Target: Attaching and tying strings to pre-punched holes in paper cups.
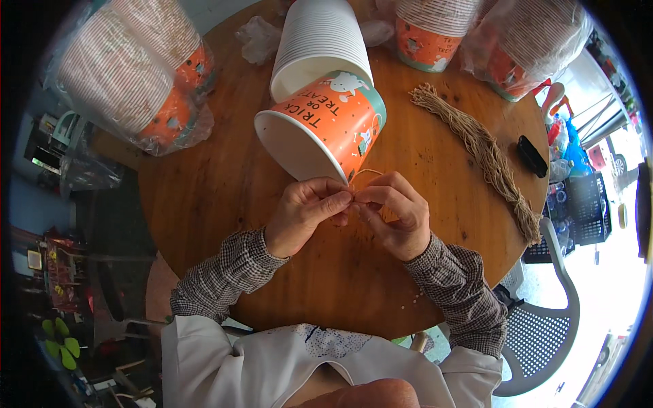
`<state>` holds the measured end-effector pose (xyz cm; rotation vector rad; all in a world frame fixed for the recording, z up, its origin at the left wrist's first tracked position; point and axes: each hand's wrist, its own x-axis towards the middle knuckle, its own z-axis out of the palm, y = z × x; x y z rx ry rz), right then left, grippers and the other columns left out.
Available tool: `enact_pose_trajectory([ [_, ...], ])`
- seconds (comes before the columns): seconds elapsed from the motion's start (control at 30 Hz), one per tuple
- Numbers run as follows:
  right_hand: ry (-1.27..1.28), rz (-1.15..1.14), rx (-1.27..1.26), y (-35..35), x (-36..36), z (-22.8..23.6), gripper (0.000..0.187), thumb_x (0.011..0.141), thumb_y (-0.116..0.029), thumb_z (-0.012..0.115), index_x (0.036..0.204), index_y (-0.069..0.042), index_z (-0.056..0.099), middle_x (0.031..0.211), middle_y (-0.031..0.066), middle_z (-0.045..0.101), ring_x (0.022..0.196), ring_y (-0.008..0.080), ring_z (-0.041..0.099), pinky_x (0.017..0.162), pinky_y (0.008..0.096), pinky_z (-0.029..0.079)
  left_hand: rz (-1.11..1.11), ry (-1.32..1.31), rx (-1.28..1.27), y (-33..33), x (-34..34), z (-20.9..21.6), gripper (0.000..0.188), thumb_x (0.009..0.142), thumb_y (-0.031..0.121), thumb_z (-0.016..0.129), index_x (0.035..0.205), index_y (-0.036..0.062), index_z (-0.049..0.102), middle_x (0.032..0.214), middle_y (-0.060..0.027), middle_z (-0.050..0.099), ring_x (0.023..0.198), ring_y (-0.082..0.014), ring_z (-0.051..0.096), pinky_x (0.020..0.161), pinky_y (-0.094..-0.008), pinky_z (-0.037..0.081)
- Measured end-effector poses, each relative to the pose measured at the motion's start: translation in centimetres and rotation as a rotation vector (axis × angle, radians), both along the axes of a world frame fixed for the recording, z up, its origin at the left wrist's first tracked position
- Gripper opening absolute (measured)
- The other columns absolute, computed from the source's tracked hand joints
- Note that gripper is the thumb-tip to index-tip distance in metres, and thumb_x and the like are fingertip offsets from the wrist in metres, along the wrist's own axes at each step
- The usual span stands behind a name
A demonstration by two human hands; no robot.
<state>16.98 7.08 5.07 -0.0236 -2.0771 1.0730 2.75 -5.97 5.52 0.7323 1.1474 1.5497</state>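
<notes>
An orange and teal paper bucket (325, 121) lies on its side on the round wooden table (224, 183), its white mouth toward me. A thin tan string (366, 173) loops from its rim down to my fingers. My left hand (306, 211) and my right hand (394, 214) meet just below the rim, fingertips pinched together on the string. Both sleeves are checked.
A white stack of buckets (320, 41) lies behind the orange one. Bagged bucket stacks sit at the far left (129, 75) and far right (530, 41). A bundle of tan strings (483, 153) and a small black object (532, 156) lie on the right. A grey chair (544, 326) stands at lower right.
</notes>
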Motion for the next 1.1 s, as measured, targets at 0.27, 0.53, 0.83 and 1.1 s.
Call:
enact_pose_trajectory([
  [0.27, -0.112, 0.221, -0.939, 1.4, 0.0, -0.7, 0.007, 0.092, -0.008, 0.057, 0.093, -0.003, 0.053, 0.08, 0.0033, 0.062, 0.056, 0.0073, 0.055, 0.049, 0.0215, 0.045, 0.179, 0.558, 0.115, 0.2, -0.3, -0.5, 0.007, 0.087, 0.002, 0.063, 0.094, 0.0005, 0.061, 0.093, -0.0028, 0.061, 0.078, -0.0083, 0.058, 0.067, -0.0209, 0.048],
  [0.53, -0.274, 0.3, -1.067, 1.0, 0.0, -0.1, 0.012, 0.095, -0.015, 0.053, 0.1, -0.006, 0.047, 0.087, 0.0079, 0.065, 0.06, 0.0141, 0.065, 0.048, 0.0231, 0.051, 0.264, 0.93, 0.257, 0.6, -0.2, 0.1, 0.007, 0.084, -0.001, 0.064, 0.089, 0.0019, 0.059, 0.087, -0.0057, 0.059, 0.077, -0.0132, 0.059, 0.066, -0.0242, 0.048],
  [0.83, -0.27, 0.305, -1.064, 1.1, 0.0, -0.2, 0.012, 0.097, -0.017, 0.05, 0.099, -0.007, 0.045, 0.083, 0.0079, 0.063, 0.061, 0.0152, 0.064, 0.051, 0.0244, 0.052, 0.327, 0.892, 0.263, 0.5, -0.5, -1.0, 0.007, 0.084, 0.0, 0.064, 0.087, 0.0017, 0.058, 0.085, -0.007, 0.06, 0.079, -0.0159, 0.06, 0.07, -0.0265, 0.048],
  [1.1, -0.228, 0.216, -1.023, 1.0, 0.0, -0.3, 0.009, 0.097, -0.014, 0.049, 0.098, -0.006, 0.045, 0.081, 0.0075, 0.061, 0.062, 0.0148, 0.063, 0.051, 0.0246, 0.051, 0.339, 0.935, 0.244, 0.5, -0.6, -1.7, 0.007, 0.084, 0.001, 0.064, 0.085, 0.0017, 0.057, 0.083, -0.0082, 0.06, 0.077, -0.0183, 0.06, 0.071, -0.0285, 0.048],
])
